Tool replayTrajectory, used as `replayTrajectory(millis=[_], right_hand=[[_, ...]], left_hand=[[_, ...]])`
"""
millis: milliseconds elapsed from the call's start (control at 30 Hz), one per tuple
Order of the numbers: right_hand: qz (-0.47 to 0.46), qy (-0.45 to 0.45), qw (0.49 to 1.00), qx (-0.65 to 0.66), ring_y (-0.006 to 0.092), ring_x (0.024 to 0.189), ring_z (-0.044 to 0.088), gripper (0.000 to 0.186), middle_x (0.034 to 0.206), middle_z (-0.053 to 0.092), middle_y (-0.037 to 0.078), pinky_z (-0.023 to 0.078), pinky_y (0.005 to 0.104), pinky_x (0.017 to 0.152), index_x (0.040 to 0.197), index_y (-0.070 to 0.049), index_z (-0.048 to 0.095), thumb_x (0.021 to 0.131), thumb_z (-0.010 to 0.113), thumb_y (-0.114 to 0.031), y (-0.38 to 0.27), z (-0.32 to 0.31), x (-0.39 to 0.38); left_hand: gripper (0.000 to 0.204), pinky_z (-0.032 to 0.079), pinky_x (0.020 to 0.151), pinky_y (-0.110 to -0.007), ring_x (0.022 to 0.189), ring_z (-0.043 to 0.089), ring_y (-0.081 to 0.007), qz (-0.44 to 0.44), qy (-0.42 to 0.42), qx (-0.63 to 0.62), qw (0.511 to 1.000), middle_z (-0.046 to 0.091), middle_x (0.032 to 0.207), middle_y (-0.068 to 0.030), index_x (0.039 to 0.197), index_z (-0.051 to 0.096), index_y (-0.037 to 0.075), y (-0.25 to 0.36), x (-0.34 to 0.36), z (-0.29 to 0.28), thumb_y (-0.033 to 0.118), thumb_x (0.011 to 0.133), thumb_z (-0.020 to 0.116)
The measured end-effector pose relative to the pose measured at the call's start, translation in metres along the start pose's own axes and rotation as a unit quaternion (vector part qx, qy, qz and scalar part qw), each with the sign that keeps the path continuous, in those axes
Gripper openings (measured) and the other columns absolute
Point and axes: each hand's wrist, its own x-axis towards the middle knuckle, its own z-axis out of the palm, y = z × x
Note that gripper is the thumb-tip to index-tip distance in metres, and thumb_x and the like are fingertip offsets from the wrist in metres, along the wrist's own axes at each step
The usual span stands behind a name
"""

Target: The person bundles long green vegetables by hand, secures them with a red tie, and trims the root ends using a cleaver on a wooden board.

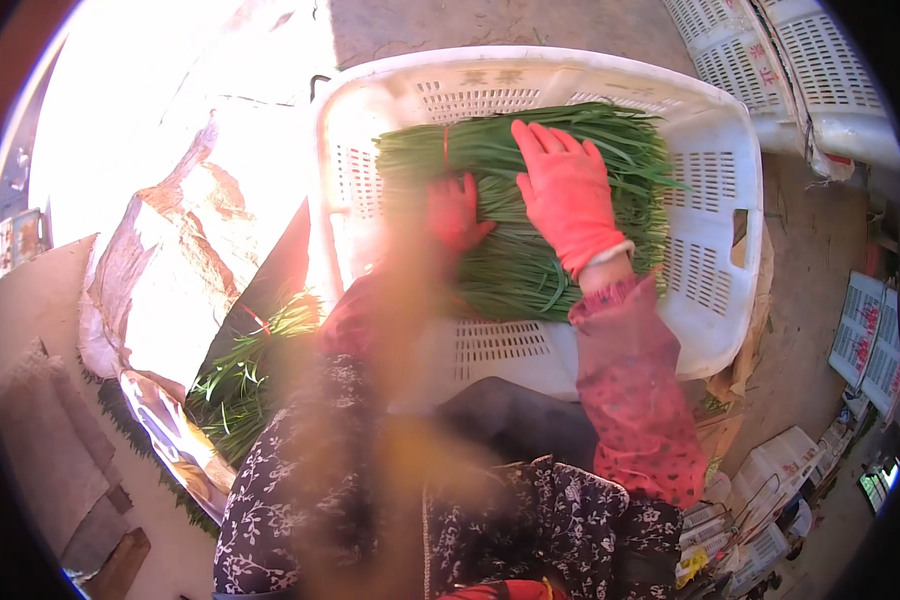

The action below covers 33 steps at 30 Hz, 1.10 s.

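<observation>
Long green garlic chives (550, 275) lie in bundles in a white slotted plastic crate (530, 62); a red band crosses the far bundle near its left end. My right hand (570, 195), in an orange-red rubber glove, rests on the chives with fingers stretched out. To its left, my left hand (457, 212), gloved the same, lies on the bundles with its fingers up and thumb apart. A yellowish blur close to the camera covers part of my left forearm. Neither hand is wrapped around a bundle.
Left of the crate, more chives (235, 395) with a red band lie beside a crumpled white sack (170, 270). White crates (740, 75) stand at the far right. Stacked crates and clutter (770, 490) line the lower right. Bright sunlight washes out the upper left.
</observation>
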Motion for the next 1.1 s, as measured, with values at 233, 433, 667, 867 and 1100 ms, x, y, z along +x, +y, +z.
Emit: replayTrajectory(millis=[233, 433, 667, 867, 1100], right_hand=[[0.102, -0.02, 0.991, 0.09, 0.0307, 0.104, 0.058, 0.049, 0.114, 0.063, 0.014, 0.045, 0.0425, 0.09, 0.127, -0.005, 0.054, 0.08, 0.066, -0.013, 0.014, -0.069, -0.147], [0.19, -0.071, 0.972, 0.12, 0.0334, 0.101, 0.059, 0.048, 0.112, 0.063, 0.015, 0.047, 0.0427, 0.087, 0.123, -0.002, 0.056, 0.079, 0.069, -0.015, 0.014, -0.08, -0.219], [0.24, -0.121, 0.955, 0.123, 0.0328, 0.1, 0.059, 0.049, 0.108, 0.064, 0.013, 0.048, 0.0423, 0.086, 0.123, -0.004, 0.056, 0.079, 0.07, -0.019, -0.002, -0.086, -0.236], [0.278, -0.02, 0.944, 0.176, 0.0339, 0.087, 0.061, 0.046, 0.097, 0.065, 0.013, 0.051, 0.0408, 0.074, 0.12, -0.003, 0.058, 0.079, 0.071, -0.018, -0.003, -0.09, -0.24], [0.298, 0.051, 0.947, 0.111, 0.0303, 0.098, 0.062, 0.05, 0.112, 0.066, 0.009, 0.05, 0.0447, 0.085, 0.126, -0.011, 0.058, 0.079, 0.071, -0.022, -0.028, -0.097, -0.272]], left_hand=[[0.076, 0.038, 0.096, -0.049, 0.112, 0.053, -0.0316, -0.057, -0.039, -0.18, 0.981, 0.057, 0.119, -0.0167, 0.133, 0.044, 0.002, -0.02, 0.015, -0.024, 0.041, 0.075, 0.073], [0.074, 0.025, 0.108, -0.057, 0.134, 0.037, -0.0303, -0.024, 0.193, -0.045, 0.98, 0.042, 0.144, -0.0104, 0.145, 0.035, 0.014, -0.036, 0.025, -0.018, 0.041, 0.084, 0.067], [0.061, 0.016, 0.113, -0.056, 0.142, 0.023, -0.0307, -0.061, 0.146, 0.002, 0.987, 0.03, 0.152, -0.0075, 0.148, 0.028, 0.014, -0.048, 0.046, 0.029, 0.037, 0.095, 0.047], [0.054, 0.03, 0.104, -0.053, 0.136, 0.031, -0.0275, -0.061, 0.144, 0.038, 0.987, 0.036, 0.147, -0.0075, 0.14, 0.038, 0.011, -0.048, 0.059, 0.035, 0.036, 0.093, 0.047], [0.057, 0.041, 0.1, -0.046, 0.121, 0.052, -0.0311, 0.218, 0.259, -0.048, 0.94, 0.055, 0.131, -0.0155, 0.13, 0.052, 0.006, 0.039, 0.133, -0.003, 0.036, 0.083, 0.064]])
